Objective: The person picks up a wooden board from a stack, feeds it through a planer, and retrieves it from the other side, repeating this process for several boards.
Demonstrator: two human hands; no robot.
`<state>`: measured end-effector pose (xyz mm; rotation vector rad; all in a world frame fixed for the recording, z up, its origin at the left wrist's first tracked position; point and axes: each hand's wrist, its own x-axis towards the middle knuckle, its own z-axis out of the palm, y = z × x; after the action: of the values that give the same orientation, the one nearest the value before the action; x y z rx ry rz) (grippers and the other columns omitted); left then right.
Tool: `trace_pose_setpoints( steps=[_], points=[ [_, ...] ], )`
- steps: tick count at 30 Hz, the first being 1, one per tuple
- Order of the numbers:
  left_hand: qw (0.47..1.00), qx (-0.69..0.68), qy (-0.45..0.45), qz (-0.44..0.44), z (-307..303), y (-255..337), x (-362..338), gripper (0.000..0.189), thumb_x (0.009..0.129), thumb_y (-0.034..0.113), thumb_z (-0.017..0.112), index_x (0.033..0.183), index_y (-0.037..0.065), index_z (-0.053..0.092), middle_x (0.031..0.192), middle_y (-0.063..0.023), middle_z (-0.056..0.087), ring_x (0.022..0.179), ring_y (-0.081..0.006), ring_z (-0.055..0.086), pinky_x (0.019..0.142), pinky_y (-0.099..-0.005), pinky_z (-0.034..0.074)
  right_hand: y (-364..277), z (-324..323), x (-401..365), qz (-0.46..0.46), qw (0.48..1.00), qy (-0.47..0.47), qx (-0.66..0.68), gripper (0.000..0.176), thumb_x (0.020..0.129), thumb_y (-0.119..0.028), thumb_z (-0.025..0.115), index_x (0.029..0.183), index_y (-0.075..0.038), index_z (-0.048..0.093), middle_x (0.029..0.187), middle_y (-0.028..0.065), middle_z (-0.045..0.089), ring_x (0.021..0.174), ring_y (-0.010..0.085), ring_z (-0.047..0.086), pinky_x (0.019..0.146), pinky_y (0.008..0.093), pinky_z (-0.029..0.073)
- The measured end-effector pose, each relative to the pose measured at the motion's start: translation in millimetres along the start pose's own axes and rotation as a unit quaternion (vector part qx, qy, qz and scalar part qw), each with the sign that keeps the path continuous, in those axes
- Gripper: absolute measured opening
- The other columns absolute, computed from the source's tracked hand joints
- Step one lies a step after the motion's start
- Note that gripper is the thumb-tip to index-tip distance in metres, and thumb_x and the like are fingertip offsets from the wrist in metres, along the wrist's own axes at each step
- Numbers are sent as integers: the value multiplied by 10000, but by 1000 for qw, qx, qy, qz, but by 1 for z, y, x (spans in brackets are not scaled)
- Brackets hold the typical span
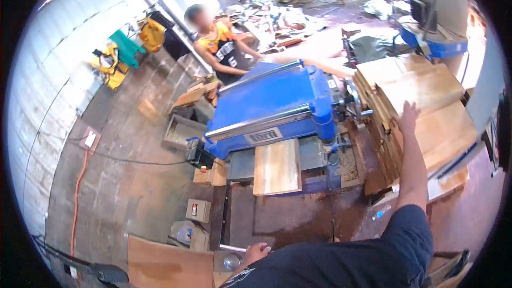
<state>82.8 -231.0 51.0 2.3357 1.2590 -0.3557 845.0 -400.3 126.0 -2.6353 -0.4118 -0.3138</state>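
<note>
My right hand (408,119) reaches out to the right, its fingers spread over the near edge of a stack of wooden boards (442,130). Low in the view, my left hand (257,252) is near my body beside a round metal bowl (233,261); its fingers look curled, and whether anything is in them is hidden. In front of me stands a blue planer machine (266,96). A light wooden board (277,168) sticks out of its near side, lying flat on the bed, with neither hand on it.
Behind the machine a person (221,48) in a dark and orange top faces this way. A grey switch box (198,210) and a brown panel (168,261) lie at the lower left. An orange cable (78,192) runs along the floor. Scrap wood (282,24) is heaped behind.
</note>
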Motion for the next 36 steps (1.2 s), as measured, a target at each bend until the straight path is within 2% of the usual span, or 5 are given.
trace_pose_setpoints(
  steps=[7, 9, 12, 28, 36],
  points=[
    [975, -196, -50, -89, -10, -22, 31, 522, 852, 414, 654, 1202, 32, 589, 1086, -167, 662, 987, -257, 639, 865, -357, 495, 80, -7, -38, -13, 962, 186, 198, 903, 790, -258, 734, 1473, -36, 186, 1493, 237, 223, 1398, 376, 189, 1137, 472, 233],
    [977, -188, -55, -85, -2, -38, 42, 517, 856, 416, 647, 1194, 29, 594, 1083, -167, 663, 990, -258, 639, 869, -356, 493, 55, -46, -63, 100, 644, 79, 754, 770, 850, -251, 694, 1433, -13, 251, 1443, 190, 309, 1301, 349, 354, 991, 473, 436],
    [981, -172, -72, -49, 10, -44, 49, 518, 857, 423, 640, 1178, 18, 605, 1087, -177, 660, 1001, -266, 638, 879, -353, 491, 65, -48, -44, 271, 601, 44, 751, 598, 887, -232, 660, 1328, 32, 353, 1257, 199, 472, 989, 297, 587, 701, 397, 577],
    [931, -181, 26, 317, -97, 207, 143, 353, 886, 257, 647, 1143, 17, 607, 1067, -122, 661, 962, -214, 635, 868, -318, 484, 24, -115, -343, 289, 681, -75, 669, 530, 909, -105, 585, 1336, -14, 284, 1213, 174, 525, 1003, 278, 614, 718, 386, 602],
    [837, -329, -351, 260, -46, 385, 164, 378, 907, 331, 617, 1107, 10, 598, 1077, -71, 639, 949, -146, 595, 852, -316, 466, 22, -120, -498, 234, 680, -108, 686, 616, 882, -86, 645, 1377, -21, 284, 1258, 128, 526, 1167, 195, 509, 1006, 346, 405]
  ],
)
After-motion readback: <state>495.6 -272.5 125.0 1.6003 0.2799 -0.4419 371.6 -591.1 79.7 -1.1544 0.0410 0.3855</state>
